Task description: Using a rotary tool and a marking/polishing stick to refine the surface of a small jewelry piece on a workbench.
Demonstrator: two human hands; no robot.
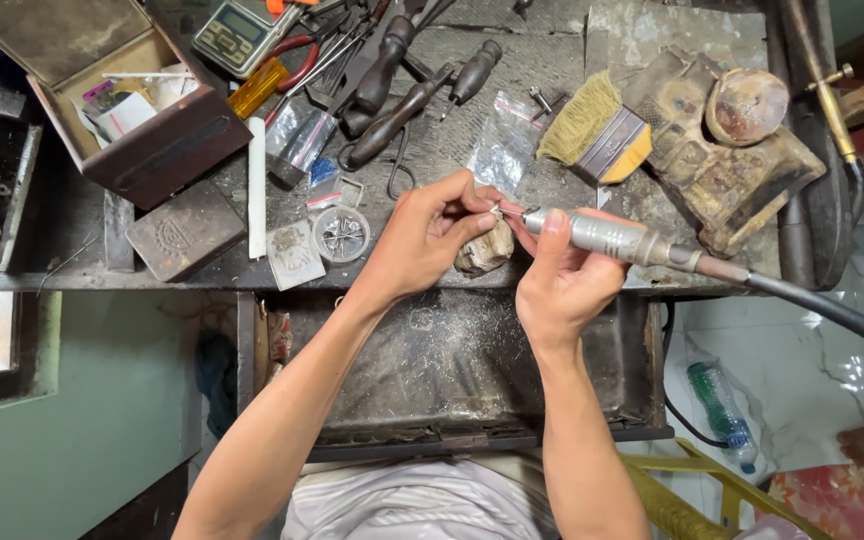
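Observation:
My right hand (557,285) grips a metal rotary handpiece (607,236) whose black flexible shaft (832,315) runs off to the right. Its tip meets a tiny silvery piece (497,210) pinched between the thumb and fingers of my left hand (427,235). Both hands rest over a worn wooden bench peg (484,250) at the front edge of the workbench (512,80). An open pull-out tray (452,365) dusted with filings lies below my wrists.
Behind my hands lie a yellow-bristled brush (597,130), small plastic bags (502,145), several dark-handled tools (407,85), a pocket scale (242,30), an open brown box (142,110), a metal block (184,230) and a charred block with a crucible dish (747,105). A plastic bottle (720,400) lies on the floor.

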